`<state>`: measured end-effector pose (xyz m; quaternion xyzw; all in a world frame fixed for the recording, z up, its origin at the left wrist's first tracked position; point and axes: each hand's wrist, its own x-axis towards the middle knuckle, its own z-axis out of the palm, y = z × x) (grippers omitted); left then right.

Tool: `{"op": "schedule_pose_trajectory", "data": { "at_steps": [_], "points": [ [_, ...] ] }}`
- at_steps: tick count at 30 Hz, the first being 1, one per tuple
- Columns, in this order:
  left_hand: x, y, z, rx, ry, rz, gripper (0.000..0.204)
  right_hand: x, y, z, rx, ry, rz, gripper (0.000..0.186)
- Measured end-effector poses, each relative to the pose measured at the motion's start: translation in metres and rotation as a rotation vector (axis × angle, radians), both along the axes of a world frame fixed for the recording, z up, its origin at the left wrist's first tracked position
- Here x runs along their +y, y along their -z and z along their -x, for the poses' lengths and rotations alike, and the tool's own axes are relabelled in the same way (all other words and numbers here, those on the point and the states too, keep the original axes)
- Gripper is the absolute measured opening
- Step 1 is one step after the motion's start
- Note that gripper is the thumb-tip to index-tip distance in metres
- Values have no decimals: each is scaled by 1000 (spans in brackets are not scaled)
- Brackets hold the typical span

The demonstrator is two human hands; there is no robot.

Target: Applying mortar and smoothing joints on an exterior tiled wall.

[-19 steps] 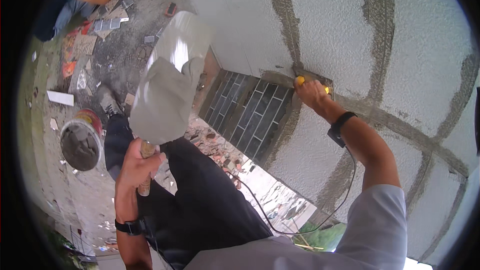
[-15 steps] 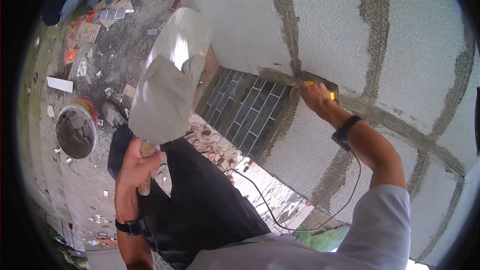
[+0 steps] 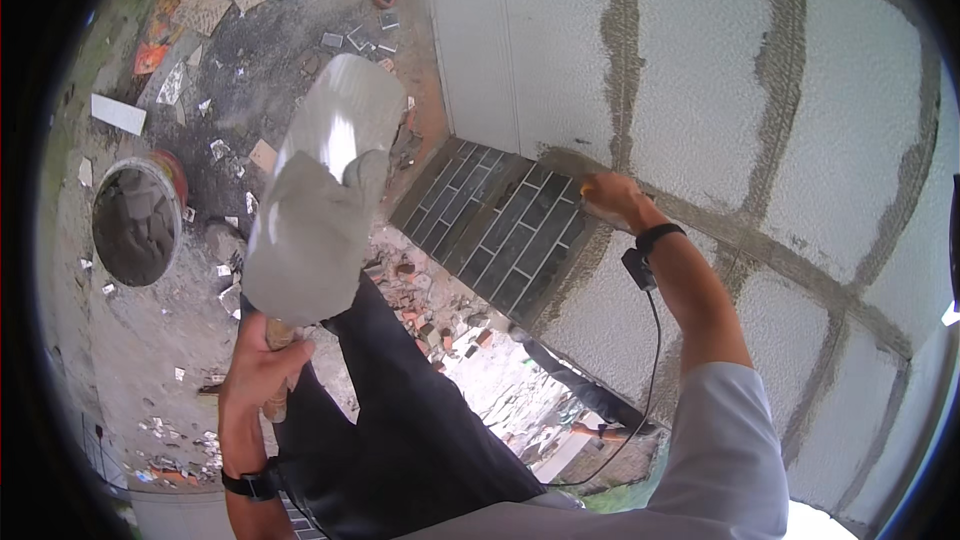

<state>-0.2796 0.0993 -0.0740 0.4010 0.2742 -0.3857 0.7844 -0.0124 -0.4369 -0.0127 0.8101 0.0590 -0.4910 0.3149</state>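
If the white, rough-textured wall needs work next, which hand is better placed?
Probably the right hand: it is at the wall, beside the dark brick-patterned tiles, gripping a mostly hidden yellow object. The left hand grips the tan handle of a broad metal trowel loaded with grey mortar.

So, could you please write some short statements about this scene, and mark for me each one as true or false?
1. The left hand grips the handle of a broad trowel. True.
2. The trowel's blade is bare. False: a lump of grey mortar lies on it.
3. The right hand holds a yellow thing. True, though it is mostly hidden.
4. The bucket stands to the person's right. False: it stands on the ground to the left.
5. Both wrists wear a black band. True.
6. The dark panels show a pattern of round stones. False: they show rectangular bricks with pale joints.
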Motion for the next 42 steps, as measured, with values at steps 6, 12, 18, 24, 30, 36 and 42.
{"op": "schedule_pose_trajectory", "data": {
  "at_steps": [6, 12, 18, 24, 30, 36, 42],
  "points": [
    [7, 12, 12, 55, -20, -47, 22, -44, -17, -5, 63, 88, -197, 31],
    [-15, 6, -5, 6, -64, -12, 19, 34, -77, -5, 178, -89, -86, 39],
    [-26, 3, -18, -6, -2, 97, 20, 152, -84, 20, 61, 1078, -868, 44],
    [-23, -9, -20, -51, -59, 122, 17, 257, -98, 48, 234, 1114, -1591, 65],
    [-19, -23, -37, -155, -7, 117, 15, 277, -125, 38, 152, 798, -1491, 40],
    [-16, -28, -46, -332, 194, 74, 25, 278, -131, 29, 133, 538, -1243, 38],
    [-9, -33, -42, -462, 269, -209, 31, 282, -125, 33, -33, 188, -1322, 40]
  ]
}}
